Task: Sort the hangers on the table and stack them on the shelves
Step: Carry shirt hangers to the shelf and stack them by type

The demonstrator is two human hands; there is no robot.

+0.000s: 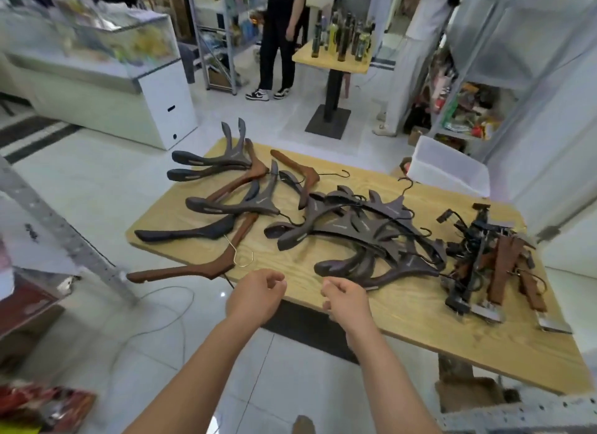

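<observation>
- Head view: left hand (255, 296) and right hand (347, 299) hover at the near edge of the table (410, 307), fingers loosely curled, grasping nothing.
- Beyond them, hangers (355, 233) lie scattered across the tabletop, clip hangers (494, 268) heaped right.

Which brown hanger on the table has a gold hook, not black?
The reddish-brown hanger at the front-left corner of the table, one arm overhanging the edge, nearest the left hand; its hook is gold wire.
</observation>
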